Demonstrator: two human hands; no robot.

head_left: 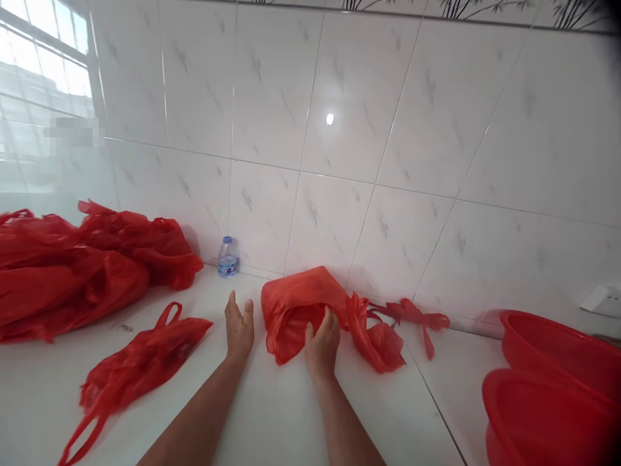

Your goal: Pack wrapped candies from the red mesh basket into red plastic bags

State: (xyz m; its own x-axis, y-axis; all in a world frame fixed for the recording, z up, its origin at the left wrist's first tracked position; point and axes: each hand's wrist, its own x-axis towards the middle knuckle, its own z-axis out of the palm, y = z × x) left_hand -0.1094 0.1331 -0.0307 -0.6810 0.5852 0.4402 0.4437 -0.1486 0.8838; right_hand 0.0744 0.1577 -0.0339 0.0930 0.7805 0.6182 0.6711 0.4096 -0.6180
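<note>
A red plastic bag (pixel 310 288) stands puffed out on the white surface near the wall, its mouth facing me. Just left of it, my left hand (pixel 239 330) is open and empty, thumb apart from the fingers. My right hand (pixel 324 343) overlaps the right side of the bag's mouth, with a gap showing between thumb and fingers; whether it pinches the film is unclear. Against the bag's right side lies a crumpled red plastic bag (pixel 376 340). Another red plastic bag (pixel 140 362), with looped handles, lies flattened to the left of my left hand.
A large heap of red plastic bags (pixel 97 265) fills the far left. By the tiled wall (pixel 272 129) stands a small water bottle (pixel 227 257). Thin red bag scraps (pixel 417 316) lie right of centre. Two red basins (pixel 548 414) and a wall socket (pixel 604 301) are at the right.
</note>
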